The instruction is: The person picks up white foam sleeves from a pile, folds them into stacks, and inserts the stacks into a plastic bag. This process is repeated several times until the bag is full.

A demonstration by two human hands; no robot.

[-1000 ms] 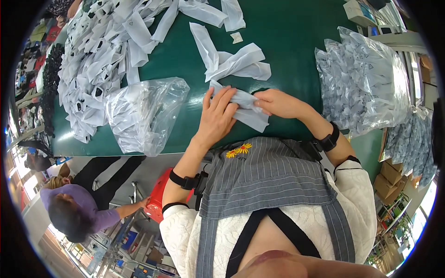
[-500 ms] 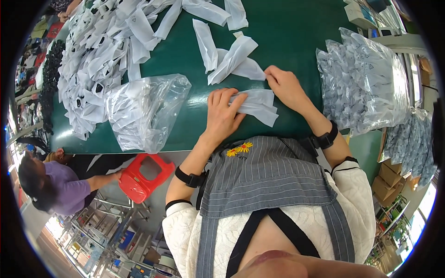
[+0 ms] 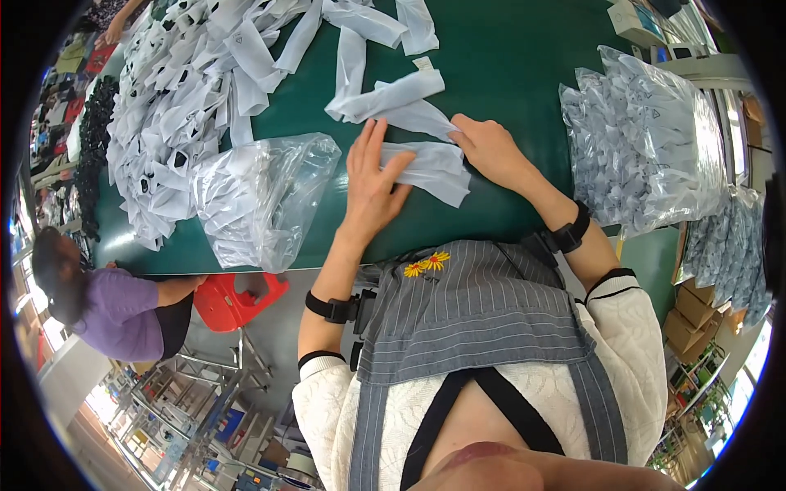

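Note:
Several narrow, frosted white plastic sleeves lie in front of me on the green table (image 3: pixel 524 74). My left hand (image 3: pixel 375 184) is flat with its fingers stretched out, at the left end of the nearest sleeve (image 3: pixel 434 170). Its fingertips reach toward the sleeves just beyond. My right hand (image 3: pixel 495 155) has thumb and forefinger closed at the right end of a second sleeve (image 3: pixel 422 120). A third sleeve (image 3: pixel 397 94) crosses over the far part of that one. What is inside these sleeves cannot be made out.
A large heap of similar sleeves (image 3: pixel 188 106) covers the table's left side. A clear bag (image 3: pixel 266 200) packed with sleeves lies left of my hands. Another full bag (image 3: pixel 647 147) stands at the right edge. Beyond the near left edge, a person (image 3: pixel 115 303) holds a red stool (image 3: pixel 225 303).
Both hands have moved away from me and slightly left, with the sleeves shifting along. My left fingers have straightened. The person at left has drawn the red stool leftward.

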